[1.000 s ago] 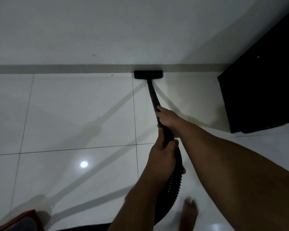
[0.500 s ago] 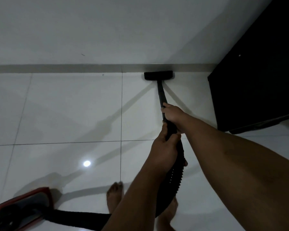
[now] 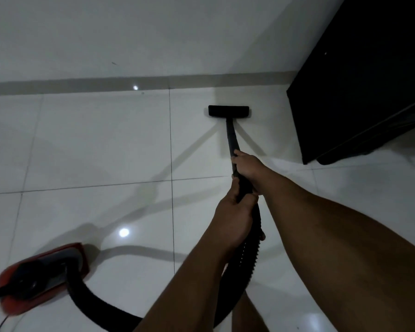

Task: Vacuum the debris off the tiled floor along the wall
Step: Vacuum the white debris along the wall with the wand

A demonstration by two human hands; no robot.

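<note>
A black vacuum wand (image 3: 232, 137) ends in a flat black floor nozzle (image 3: 228, 111) resting on the white tiled floor (image 3: 101, 144), a short way off the grey skirting (image 3: 82, 85) of the wall. My right hand (image 3: 248, 167) grips the wand further down, and my left hand (image 3: 235, 219) grips it just behind, where the ribbed black hose (image 3: 247, 264) begins. The hose loops back along the floor to the red vacuum body (image 3: 43, 271) at the lower left. A tiny dark speck (image 3: 142, 93) lies by the skirting.
A tall black cabinet (image 3: 359, 87) stands against the wall at the right, close to the nozzle. My bare leg (image 3: 248, 315) shows under my arms at the bottom. Ceiling lights reflect on the glossy tiles.
The nozzle has been pulled back from the skirting toward me. The view has shifted, and the red vacuum body has come fully into view at the lower left.
</note>
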